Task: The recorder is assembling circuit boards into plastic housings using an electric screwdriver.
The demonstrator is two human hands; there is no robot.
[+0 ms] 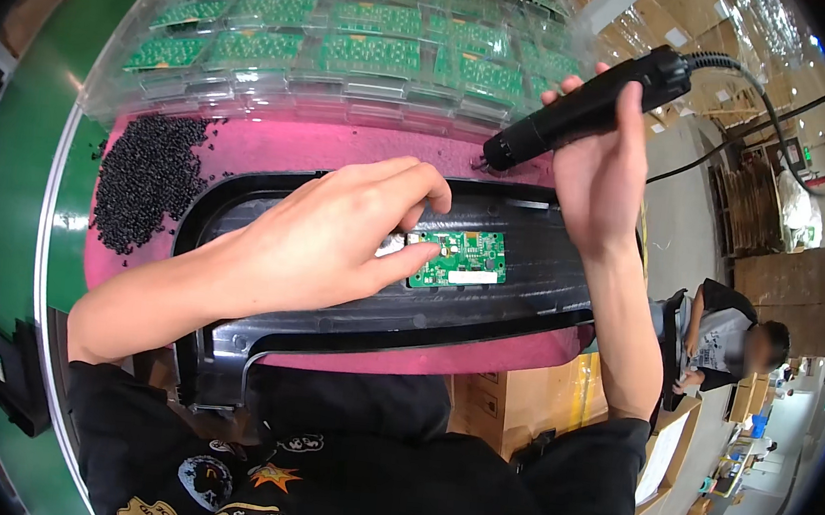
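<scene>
Your left hand [337, 226] pinches the left edge of the small green rectangular circuit board [461, 259], which lies long axis left-right in the black plastic housing [486, 313]. Your right hand [602, 171] grips the black corded electric screwdriver [592, 107], tip just beyond the board's far side.

A pink padded mat [343, 148] covers the work surface, which sits on a green table [21, 184] showing along its left side. A long black moulded plastic housing [486, 313] lies across the near middle of the mat. On the far left lies a heap of small black screws [144, 180]. Clear plastic trays of green circuit boards [352, 46] lie stacked along the far edge.
</scene>
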